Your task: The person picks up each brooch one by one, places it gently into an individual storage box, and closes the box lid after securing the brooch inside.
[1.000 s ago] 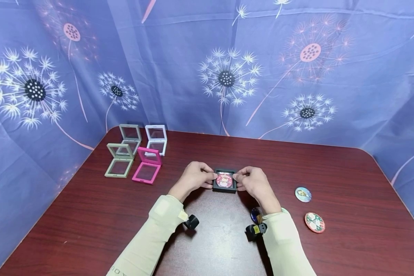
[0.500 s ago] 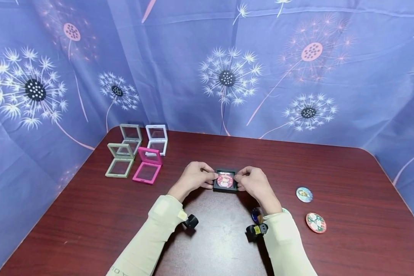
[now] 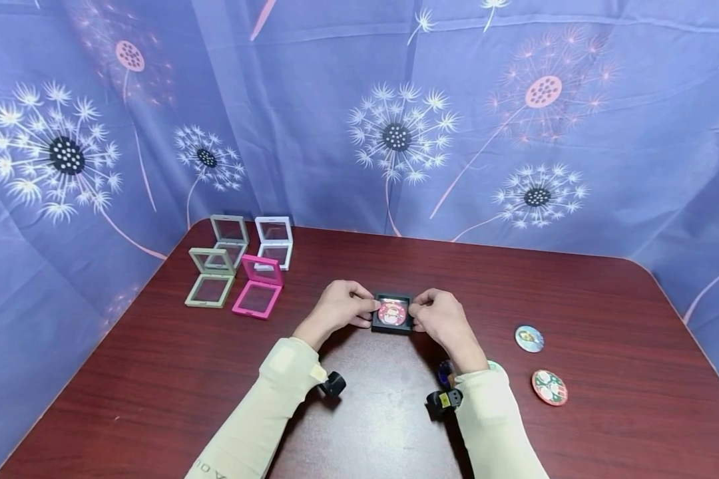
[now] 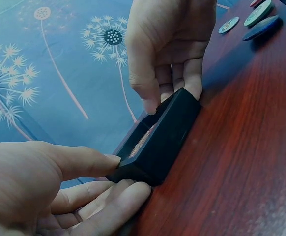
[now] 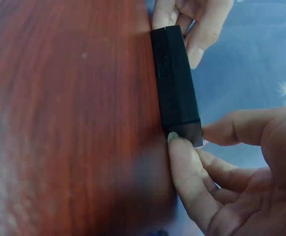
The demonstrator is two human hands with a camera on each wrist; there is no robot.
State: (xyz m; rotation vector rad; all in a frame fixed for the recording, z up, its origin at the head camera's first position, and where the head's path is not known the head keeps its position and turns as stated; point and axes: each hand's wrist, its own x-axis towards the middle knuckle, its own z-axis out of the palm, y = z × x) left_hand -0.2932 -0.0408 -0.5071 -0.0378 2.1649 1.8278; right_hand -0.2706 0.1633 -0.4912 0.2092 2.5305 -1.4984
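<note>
A small black square case (image 3: 391,313) lies flat on the dark red table (image 3: 156,379), with a red round badge (image 3: 392,313) showing inside it. My left hand (image 3: 368,310) pinches the case's left side between thumb and fingers. Its right side is pinched the same way by my right hand (image 3: 415,317). The left wrist view shows the case (image 4: 157,140) edge-on, my left hand's thumb on top and fingers (image 4: 118,194) beneath the near corner, the right hand (image 4: 170,49) at the far end. In the right wrist view the case (image 5: 175,91) is closed, my right hand's fingertip (image 5: 175,142) at its corner.
Open display cases stand at the back left: two green (image 3: 211,279) (image 3: 229,234), one white (image 3: 273,239), one pink (image 3: 259,291). Two round badges (image 3: 528,338) (image 3: 549,387) lie to the right, and a dark blue one (image 3: 445,372) sits by my right wrist.
</note>
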